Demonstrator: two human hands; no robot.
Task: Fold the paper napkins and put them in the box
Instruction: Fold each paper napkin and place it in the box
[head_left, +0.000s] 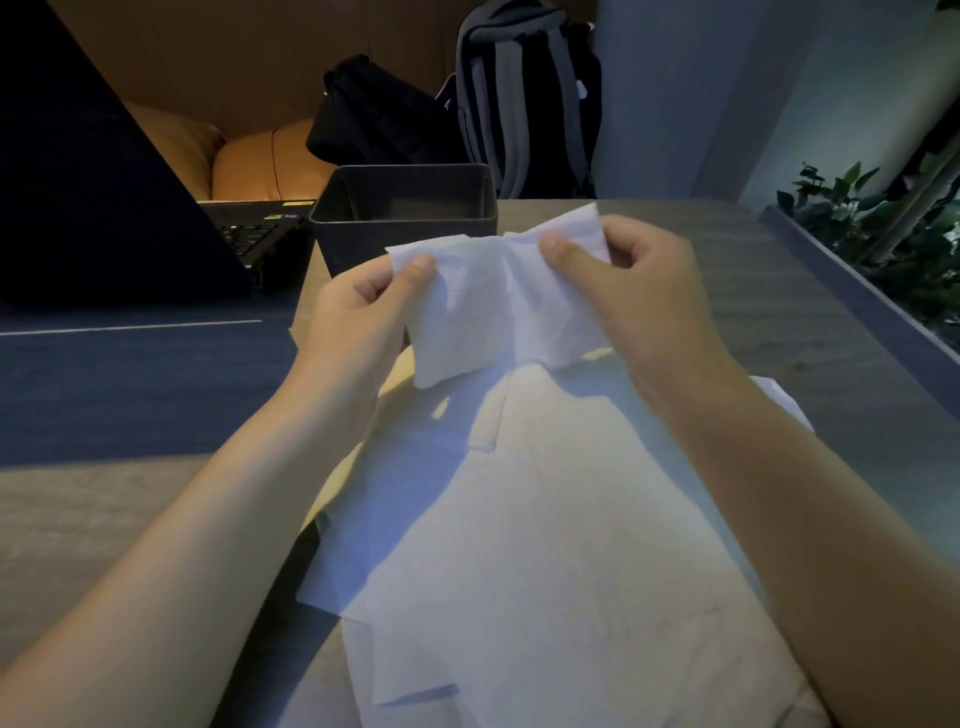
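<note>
A white paper napkin (498, 306) hangs in the air in front of me, creased down its middle. My left hand (363, 301) pinches its upper left corner between thumb and fingers. My right hand (634, 291) pinches its upper right corner the same way. Just behind the napkin stands a dark square box (332, 218), open at the top, and I see nothing inside it. Below my hands a loose pile of unfolded white napkins (545, 545) lies spread on the table, reaching to the near edge of the view.
An open laptop (104, 197) stands at the left, its keyboard next to the box. The wooden table (805, 322) extends right to a dark ledge with green plants (857, 208). A backpack (524, 93) and a black bag (374, 114) rest beyond the far edge.
</note>
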